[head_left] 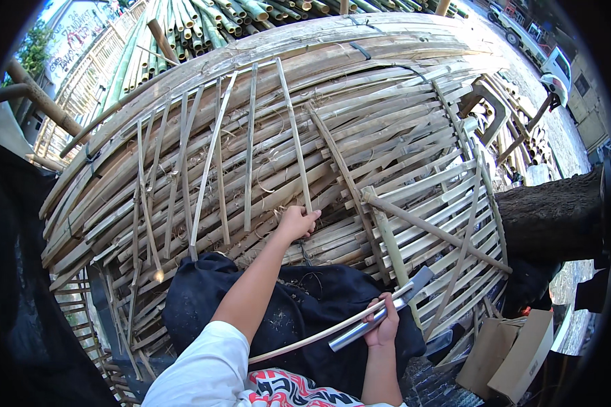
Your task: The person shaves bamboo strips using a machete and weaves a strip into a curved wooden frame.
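My left hand reaches forward over the bamboo pile, its fingers closed at the near end of a narrow bamboo strip. That strip slants away across the pile. Close to my lap, my right hand grips a metal tool with a silvery tubular handle and a flat, broad blade. Also in this hand is a long, thin bamboo strip, running along the handle and back toward my left side. Dark cloth covers my legs.
Several loose strips lie crosswise on the large pile of split bamboo. A slatted bamboo frame stands at the right, near a thick tree trunk and an open cardboard box. Green bamboo poles are stacked behind.
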Motion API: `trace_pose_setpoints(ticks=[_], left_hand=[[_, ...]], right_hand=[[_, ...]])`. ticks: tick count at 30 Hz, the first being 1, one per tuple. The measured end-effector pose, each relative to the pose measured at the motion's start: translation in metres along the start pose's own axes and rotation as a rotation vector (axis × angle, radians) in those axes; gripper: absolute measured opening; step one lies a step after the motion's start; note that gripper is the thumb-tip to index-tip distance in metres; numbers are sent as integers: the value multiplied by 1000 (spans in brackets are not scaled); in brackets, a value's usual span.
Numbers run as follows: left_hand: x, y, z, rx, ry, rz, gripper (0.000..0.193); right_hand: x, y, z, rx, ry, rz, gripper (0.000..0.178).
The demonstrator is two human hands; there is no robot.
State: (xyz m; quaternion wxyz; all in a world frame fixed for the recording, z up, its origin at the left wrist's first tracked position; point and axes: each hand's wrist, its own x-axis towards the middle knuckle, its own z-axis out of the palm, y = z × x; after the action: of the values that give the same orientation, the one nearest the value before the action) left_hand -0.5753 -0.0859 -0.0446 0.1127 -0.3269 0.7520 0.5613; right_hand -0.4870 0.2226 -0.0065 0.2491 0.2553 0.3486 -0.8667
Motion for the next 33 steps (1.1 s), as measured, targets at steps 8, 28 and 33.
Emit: trace_pose_setpoints(ticks=[8, 28, 33], left_hand=[[-13, 34, 12, -541, -180, 74, 31], [28, 85, 13, 79, -303, 398, 37], [30, 86, 20, 126, -257, 396, 36]], right_hand=[[3, -4, 33, -141, 50, -26, 24], [115, 49, 115, -223, -26, -80, 29], [126, 35, 114, -189, 3, -37, 24]])
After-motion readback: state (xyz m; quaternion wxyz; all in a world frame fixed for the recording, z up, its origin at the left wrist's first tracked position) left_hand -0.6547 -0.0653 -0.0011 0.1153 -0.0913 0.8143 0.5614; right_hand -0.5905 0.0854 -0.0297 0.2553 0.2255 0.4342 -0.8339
